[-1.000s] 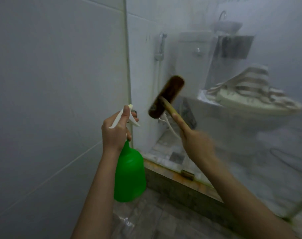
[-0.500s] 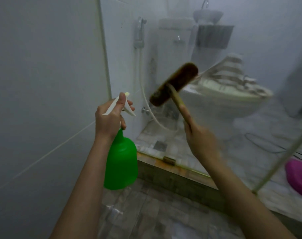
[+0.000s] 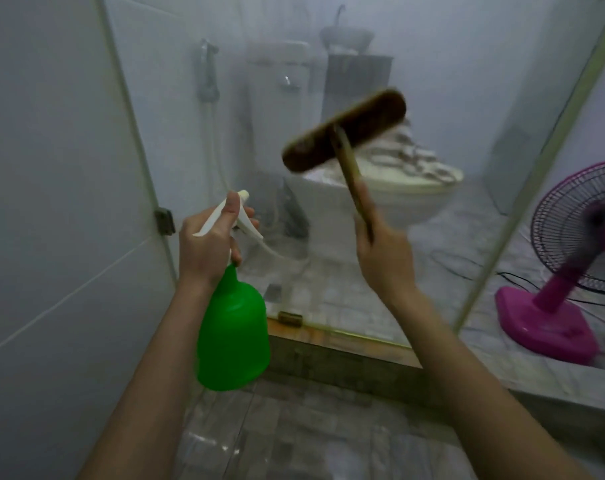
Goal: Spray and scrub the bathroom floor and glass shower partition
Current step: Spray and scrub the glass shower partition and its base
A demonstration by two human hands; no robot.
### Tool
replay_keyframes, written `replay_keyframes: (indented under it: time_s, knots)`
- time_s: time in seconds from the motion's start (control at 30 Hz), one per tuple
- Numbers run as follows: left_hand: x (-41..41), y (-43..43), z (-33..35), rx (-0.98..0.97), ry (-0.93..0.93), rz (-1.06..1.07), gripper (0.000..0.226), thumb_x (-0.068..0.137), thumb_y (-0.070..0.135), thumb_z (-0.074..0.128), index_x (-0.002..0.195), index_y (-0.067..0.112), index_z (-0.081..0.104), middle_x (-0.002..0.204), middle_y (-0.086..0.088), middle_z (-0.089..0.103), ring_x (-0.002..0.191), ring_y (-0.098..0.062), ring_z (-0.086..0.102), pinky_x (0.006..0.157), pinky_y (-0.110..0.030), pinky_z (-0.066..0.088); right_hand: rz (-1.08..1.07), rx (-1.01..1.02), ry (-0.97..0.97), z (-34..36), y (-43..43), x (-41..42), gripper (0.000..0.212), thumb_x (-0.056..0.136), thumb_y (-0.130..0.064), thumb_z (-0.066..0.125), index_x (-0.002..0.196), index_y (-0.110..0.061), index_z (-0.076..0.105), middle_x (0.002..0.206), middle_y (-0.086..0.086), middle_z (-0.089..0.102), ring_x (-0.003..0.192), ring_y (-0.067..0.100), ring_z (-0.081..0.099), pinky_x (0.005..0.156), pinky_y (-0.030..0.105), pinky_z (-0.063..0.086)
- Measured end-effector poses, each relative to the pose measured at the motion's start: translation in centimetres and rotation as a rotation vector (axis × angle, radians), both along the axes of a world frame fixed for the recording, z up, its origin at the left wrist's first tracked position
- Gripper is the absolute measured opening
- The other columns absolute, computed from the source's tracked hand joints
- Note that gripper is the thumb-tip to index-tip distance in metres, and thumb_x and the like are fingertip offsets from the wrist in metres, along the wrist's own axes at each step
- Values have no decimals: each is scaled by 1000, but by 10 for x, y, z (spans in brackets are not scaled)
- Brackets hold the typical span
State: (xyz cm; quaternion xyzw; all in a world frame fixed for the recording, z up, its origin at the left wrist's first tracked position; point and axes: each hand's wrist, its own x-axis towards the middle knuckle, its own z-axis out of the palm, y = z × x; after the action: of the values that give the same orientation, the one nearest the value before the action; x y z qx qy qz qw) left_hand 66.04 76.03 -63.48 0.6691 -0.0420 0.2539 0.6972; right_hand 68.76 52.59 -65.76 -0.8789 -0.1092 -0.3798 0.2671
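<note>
My left hand (image 3: 209,244) grips the white trigger head of a green spray bottle (image 3: 233,336), which hangs upright below the fist, nozzle pointing toward the glass. My right hand (image 3: 384,258) holds the wooden handle of a brown scrub brush (image 3: 344,131). The brush head is raised and tilted against or just in front of the hazy glass shower partition (image 3: 450,81); contact cannot be told. The wet grey tiled floor (image 3: 277,434) lies below my arms.
A white tiled wall (image 3: 52,168) is close on the left. Behind the glass stand a toilet (image 3: 398,188) with a striped cloth on its lid, a hand shower and a basin. A pink floor fan (image 3: 571,265) stands at the right past the glass edge. A raised stone sill (image 3: 346,358) carries the partition.
The view has swung right, bringing the pink fan into sight. My right hand has carried the brush rightward and upward across the glass. My left hand keeps the same grip on the bottle.
</note>
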Motion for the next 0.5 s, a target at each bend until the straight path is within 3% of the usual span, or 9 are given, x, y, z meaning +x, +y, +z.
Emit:
replay_keyframes:
  time_s: [0.1, 0.2, 0.3, 0.37, 0.5]
  knots:
    - [2, -14, 1, -9, -9, -37, 33, 99, 47, 55, 79, 31, 77, 76, 5, 78, 55, -34, 53, 39, -24, 42, -18, 81, -109, 24, -10, 6, 53, 104, -26, 38, 151, -33, 17, 51, -4, 39, 39, 10, 38, 38, 21, 31]
    - [2, -31, -2, -8, -1, -82, 32, 90, 54, 56, 70, 43, 78, 75, 5, 77, 48, -29, 52, 39, -22, 40, -117, 165, -9, -68, -59, -36, 52, 102, -33, 34, 151, -39, 17, 53, 0, 41, 39, 10, 39, 37, 26, 38]
    - [2, -47, -9, -9, 16, -117, 30, 96, 48, 58, 77, 37, 78, 75, 5, 78, 54, -33, 56, 38, -22, 41, -159, 277, 115, -125, -78, -71, 55, 101, -33, 34, 147, -53, 12, 53, 6, 41, 39, 10, 36, 36, 31, 37]
    - [4, -57, -12, -1, 24, -133, 31, 103, 41, 56, 87, 26, 78, 75, 5, 77, 53, -33, 55, 38, -23, 43, -126, 277, 41, -95, -77, -52, 54, 102, -30, 36, 150, -45, 16, 54, 8, 43, 40, 9, 36, 37, 28, 37]
    - [11, -77, -16, 7, 61, -184, 34, 104, 35, 53, 110, 10, 76, 84, -3, 76, 37, -12, 48, 38, -20, 40, -140, 204, -198, 14, -77, -6, 51, 104, -24, 39, 151, -27, 19, 51, 4, 37, 38, 11, 34, 37, 21, 30]
